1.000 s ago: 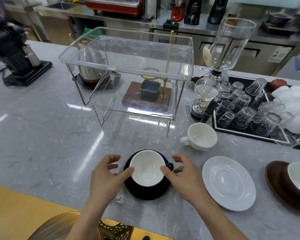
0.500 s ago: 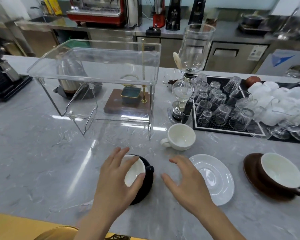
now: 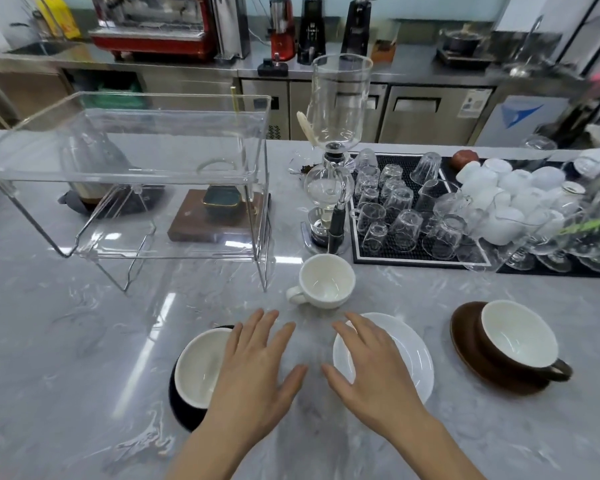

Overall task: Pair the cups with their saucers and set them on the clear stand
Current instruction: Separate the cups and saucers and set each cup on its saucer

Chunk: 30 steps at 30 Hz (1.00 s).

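Observation:
A black cup [image 3: 197, 368] with a white inside sits on its black saucer [image 3: 180, 407] near the counter's front. My left hand [image 3: 257, 368] hovers flat just right of it, fingers spread, covering the cup's right side and holding nothing. My right hand [image 3: 371, 368] is spread over the left part of an empty white saucer [image 3: 405, 355]. A white cup [image 3: 324, 282] stands alone on the counter behind both hands. A brown cup [image 3: 520, 337] rests on a brown saucer [image 3: 464, 337] at the right. The clear stand [image 3: 125, 161] stands at the back left, both shelves bare.
A glass siphon brewer [image 3: 333, 161] stands right of the stand. A black mat [image 3: 412, 209] holds several upturned glasses, with white cups [image 3: 513, 192] beside them. A wooden base with a teal dish [image 3: 219, 209] and a kettle [image 3: 94, 168] sit behind the stand.
Both hands have let go of the black cup and saucer and shifted right. The view has swung right, bringing the brown cup and saucer fully into sight.

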{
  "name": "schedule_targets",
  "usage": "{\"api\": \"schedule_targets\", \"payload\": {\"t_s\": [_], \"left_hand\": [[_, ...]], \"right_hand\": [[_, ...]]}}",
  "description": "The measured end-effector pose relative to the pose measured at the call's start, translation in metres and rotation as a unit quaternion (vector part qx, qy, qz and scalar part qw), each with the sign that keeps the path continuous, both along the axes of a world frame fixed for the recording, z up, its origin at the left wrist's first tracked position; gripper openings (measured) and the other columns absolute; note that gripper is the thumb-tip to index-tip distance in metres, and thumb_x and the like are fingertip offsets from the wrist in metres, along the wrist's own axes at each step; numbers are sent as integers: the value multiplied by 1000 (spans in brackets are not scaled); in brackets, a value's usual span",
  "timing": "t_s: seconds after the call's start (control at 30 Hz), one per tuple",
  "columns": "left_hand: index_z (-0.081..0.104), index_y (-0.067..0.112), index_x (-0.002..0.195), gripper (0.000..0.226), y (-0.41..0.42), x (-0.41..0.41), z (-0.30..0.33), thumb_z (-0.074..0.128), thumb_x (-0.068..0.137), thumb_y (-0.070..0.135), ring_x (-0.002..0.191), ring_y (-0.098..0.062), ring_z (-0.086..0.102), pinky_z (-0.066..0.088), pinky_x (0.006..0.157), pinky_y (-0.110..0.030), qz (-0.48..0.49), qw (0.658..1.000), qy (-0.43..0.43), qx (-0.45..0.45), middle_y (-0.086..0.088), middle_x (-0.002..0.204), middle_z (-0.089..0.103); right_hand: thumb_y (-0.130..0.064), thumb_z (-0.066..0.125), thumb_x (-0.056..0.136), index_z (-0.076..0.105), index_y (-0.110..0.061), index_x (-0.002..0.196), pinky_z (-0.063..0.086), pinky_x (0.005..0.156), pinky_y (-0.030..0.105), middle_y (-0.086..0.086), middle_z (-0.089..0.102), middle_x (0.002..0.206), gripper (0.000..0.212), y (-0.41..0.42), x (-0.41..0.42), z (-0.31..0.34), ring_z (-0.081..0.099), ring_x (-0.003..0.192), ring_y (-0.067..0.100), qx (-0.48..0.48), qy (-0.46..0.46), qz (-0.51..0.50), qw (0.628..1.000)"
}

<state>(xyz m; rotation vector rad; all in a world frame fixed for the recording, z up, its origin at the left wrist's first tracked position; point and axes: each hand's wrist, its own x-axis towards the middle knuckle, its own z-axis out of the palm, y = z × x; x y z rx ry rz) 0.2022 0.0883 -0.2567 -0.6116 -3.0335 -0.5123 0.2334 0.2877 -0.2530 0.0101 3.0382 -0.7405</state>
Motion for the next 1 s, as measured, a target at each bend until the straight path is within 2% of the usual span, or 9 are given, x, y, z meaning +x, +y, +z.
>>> {"api": "schedule_targets", "payload": {"t_s": [0.23,0.33,0.47,0.6,0.7,0.83,1.0], "left_hand": [[64,18,129,59,13,-15,-4,50,84,54,134,-36,54,46,106,-53,3,1000,13,11,-11,140,62],[62,18,130,58,17,-23,-6,51,84,53,135,-34,53,45,108,-52,9,1000,10,20,-10,141,61],[61,19,131,58,23,-33,-5,51,84,51,132,-34,56,45,108,-51,29,999,5,29,-8,139,61],[59,21,133,57,29,-44,-4,52,83,49,130,-30,55,47,107,-45,40,997,-11,59,-3,137,60],[61,17,133,59,33,-50,-1,50,83,48,128,-27,57,48,106,-41,52,996,-19,70,-4,135,62],[62,14,132,56,42,-61,-1,55,85,44,126,-25,60,46,102,-35,69,994,-34,75,-5,133,64],[57,22,132,45,48,-75,-3,64,88,28,115,-19,61,51,91,-31,66,992,-71,84,5,130,62]], "right_hand": [[-61,32,81,41,-26,146,19,117,30,-2,32,157,74,15,-19,0,30,144,18,7,-4,10,1000],[-59,36,83,40,-27,146,22,117,30,-3,36,153,71,23,-30,-2,31,143,17,10,1,15,1000],[-56,39,82,45,-25,141,21,111,24,-4,43,146,67,30,-43,0,37,138,18,-5,9,7,1000],[-48,51,85,45,-23,140,27,112,30,-1,43,147,61,38,-59,2,38,137,20,-24,12,6,1000],[-49,52,84,42,-24,143,28,113,31,-3,40,149,65,42,-69,2,37,137,19,-38,1,10,999],[-48,58,80,41,-24,141,34,108,30,-4,42,144,67,46,-88,0,42,131,18,-59,10,16,998],[-52,67,73,36,-30,143,41,107,37,-9,40,143,79,47,-112,-3,41,132,14,-110,11,31,993]]}}
